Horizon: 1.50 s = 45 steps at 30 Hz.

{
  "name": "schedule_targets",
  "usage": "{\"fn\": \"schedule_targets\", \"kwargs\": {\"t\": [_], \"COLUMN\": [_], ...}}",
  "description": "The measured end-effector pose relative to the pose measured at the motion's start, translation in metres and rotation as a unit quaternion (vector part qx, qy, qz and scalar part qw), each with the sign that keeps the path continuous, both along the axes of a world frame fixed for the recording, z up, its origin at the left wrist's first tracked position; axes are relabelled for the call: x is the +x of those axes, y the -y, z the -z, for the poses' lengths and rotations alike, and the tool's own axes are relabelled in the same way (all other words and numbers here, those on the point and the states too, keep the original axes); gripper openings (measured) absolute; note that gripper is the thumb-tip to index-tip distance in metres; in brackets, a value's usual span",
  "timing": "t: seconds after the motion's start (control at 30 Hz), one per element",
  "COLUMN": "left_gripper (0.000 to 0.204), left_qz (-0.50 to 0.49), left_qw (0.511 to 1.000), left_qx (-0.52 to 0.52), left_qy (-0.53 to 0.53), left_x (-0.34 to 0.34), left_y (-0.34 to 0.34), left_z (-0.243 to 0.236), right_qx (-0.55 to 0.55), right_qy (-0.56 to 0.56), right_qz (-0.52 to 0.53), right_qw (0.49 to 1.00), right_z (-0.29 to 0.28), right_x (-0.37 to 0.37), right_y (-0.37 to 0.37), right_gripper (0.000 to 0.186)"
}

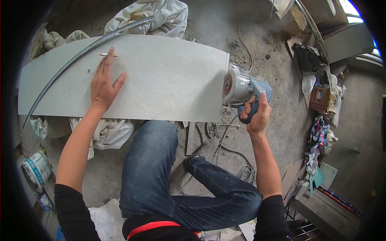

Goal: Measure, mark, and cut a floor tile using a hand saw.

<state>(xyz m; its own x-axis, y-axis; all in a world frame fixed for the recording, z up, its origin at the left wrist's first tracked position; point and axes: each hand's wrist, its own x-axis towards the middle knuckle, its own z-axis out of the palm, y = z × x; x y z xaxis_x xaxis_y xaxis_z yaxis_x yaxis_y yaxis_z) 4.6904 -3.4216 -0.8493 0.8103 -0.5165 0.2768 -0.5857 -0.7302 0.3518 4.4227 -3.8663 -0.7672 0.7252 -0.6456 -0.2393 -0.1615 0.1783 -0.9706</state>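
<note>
A large grey tile (169, 80) lies flat across white sacks in front of me. My left hand (103, 82) presses flat on its left part, fingers spread, just below a small pencil (108, 54). A long metal straightedge (76, 58) rests across the tile's far left corner. My right hand (256, 114) grips the blue handle of a handheld power cutter (241, 88) whose disc sits at the tile's right edge. Dust hangs above the cutter. My knee in blue jeans (155, 144) is against the tile's near edge.
White sacks (157, 14) lie behind and under the tile. A power cord (237, 160) trails over the dusty floor by my shoe. Boxes, rags and bags (321, 100) pile at the right. A printed sack (36, 170) sits at the lower left.
</note>
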Motion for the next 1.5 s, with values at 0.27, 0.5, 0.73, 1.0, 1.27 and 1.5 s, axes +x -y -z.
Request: {"fn": "schedule_targets", "kwargs": {"t": [0.27,0.5,0.73,1.0,1.27,1.5], "left_gripper": [0.096,0.097,0.097,0.097,0.095,0.093], "left_qz": [-0.003,0.003,0.001,-0.01,-0.006,-0.007], "left_qw": [1.0,1.0,1.0,1.0,1.0,1.0], "left_qx": [-0.005,-0.011,-0.009,0.003,-0.003,0.002], "left_qy": [0.012,0.017,0.014,-0.001,0.006,0.002], "left_x": [0.0,0.001,0.0,-0.001,-0.001,-0.001], "left_y": [0.0,0.0,0.002,0.001,0.0,0.001], "left_z": [0.002,0.001,0.001,-0.001,0.0,-0.001], "right_qx": [-0.001,-0.01,0.006,0.004,0.021,0.009], "right_qy": [-0.008,-0.012,-0.008,-0.008,-0.004,-0.009], "right_qz": [0.001,0.006,0.001,0.0,0.002,0.006], "right_qw": [1.0,1.0,1.0,1.0,1.0,1.0], "right_z": [-0.003,-0.001,0.0,-0.002,-0.002,0.001], "right_x": [-0.004,-0.012,-0.018,-0.021,-0.027,-0.033], "right_y": [-0.003,-0.004,-0.004,-0.007,-0.011,-0.011], "right_gripper": [0.056,0.056,0.056,0.057,0.057,0.057]}}
